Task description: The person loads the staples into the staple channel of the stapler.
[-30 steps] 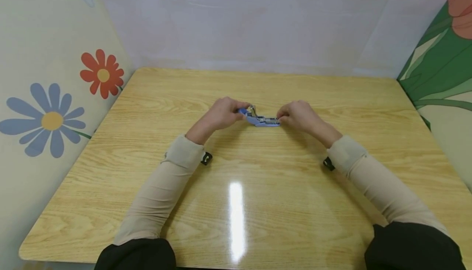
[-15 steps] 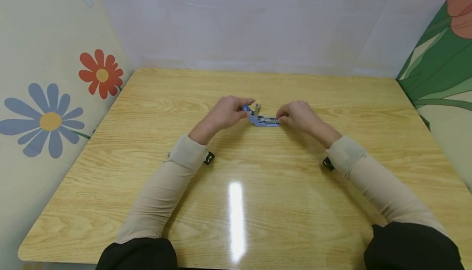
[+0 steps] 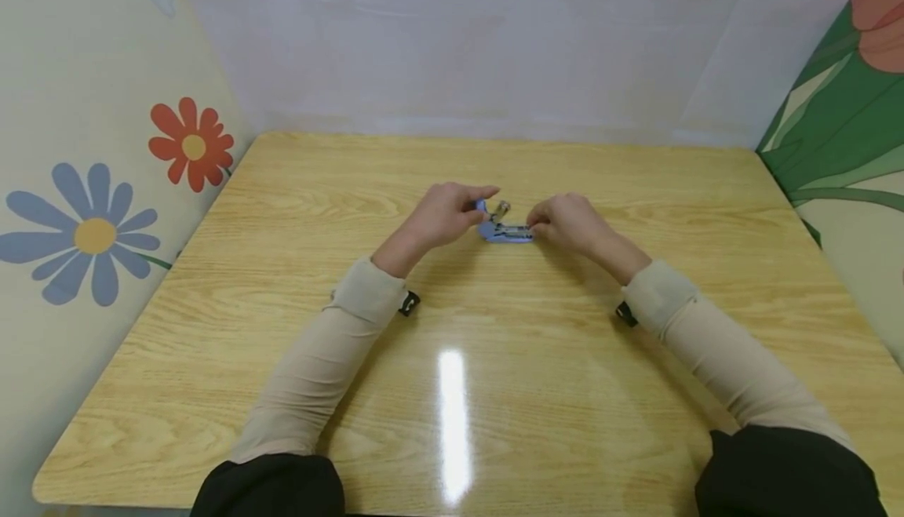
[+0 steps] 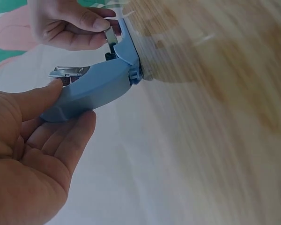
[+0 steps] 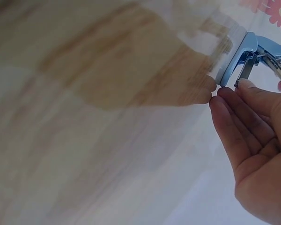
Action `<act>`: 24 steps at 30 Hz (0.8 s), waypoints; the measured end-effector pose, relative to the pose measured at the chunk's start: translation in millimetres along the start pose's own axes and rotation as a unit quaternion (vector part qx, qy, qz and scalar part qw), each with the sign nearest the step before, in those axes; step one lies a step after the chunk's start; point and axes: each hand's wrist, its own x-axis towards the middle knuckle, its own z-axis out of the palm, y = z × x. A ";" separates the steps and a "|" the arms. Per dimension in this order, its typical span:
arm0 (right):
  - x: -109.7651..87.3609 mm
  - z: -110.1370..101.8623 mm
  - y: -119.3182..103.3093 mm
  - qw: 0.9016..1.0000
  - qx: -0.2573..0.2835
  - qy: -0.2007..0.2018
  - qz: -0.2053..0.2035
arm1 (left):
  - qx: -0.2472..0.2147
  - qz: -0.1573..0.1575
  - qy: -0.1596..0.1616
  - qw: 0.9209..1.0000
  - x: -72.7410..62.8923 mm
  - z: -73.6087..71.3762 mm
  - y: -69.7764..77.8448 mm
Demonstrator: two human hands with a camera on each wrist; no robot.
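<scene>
A light blue stapler [image 3: 510,238] stands on the wooden table [image 3: 494,329], its base flat and its top arm raised. My left hand [image 3: 443,215] grips that top arm between thumb and fingers, as the left wrist view shows of the blue cover [image 4: 98,82]. A metal part [image 4: 68,71] juts from the arm's inner side. At the base's front end, my right hand [image 3: 570,221] pinches the metal strip; in the right wrist view the thumb lies on the strip [image 5: 246,70] and the fingertips [image 5: 225,93] are right at the base's end.
A white sheet [image 3: 459,46] hangs behind the table's far edge. Walls with painted flowers [image 3: 99,233] flank it on both sides. Light reflects off the glossy tabletop near the front.
My left hand has moved to the right, swinging the stapler's top arm from leaning far back to nearly upright. The right hand has stayed at the base's front end.
</scene>
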 end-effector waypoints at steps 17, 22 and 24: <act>1.6 -6.1 -3.4 1.000 0.000 0.010 -0.017 | 0.030 -0.004 0.018 0.999 7.1 7.4 17.4; 0.0 -5.7 -2.5 1.000 -0.002 0.002 -0.020 | 0.015 0.006 0.009 1.000 6.6 12.6 19.9; -0.8 -4.0 -2.0 1.000 -0.001 -0.005 -0.021 | 0.017 0.009 -0.003 1.000 6.4 15.1 21.3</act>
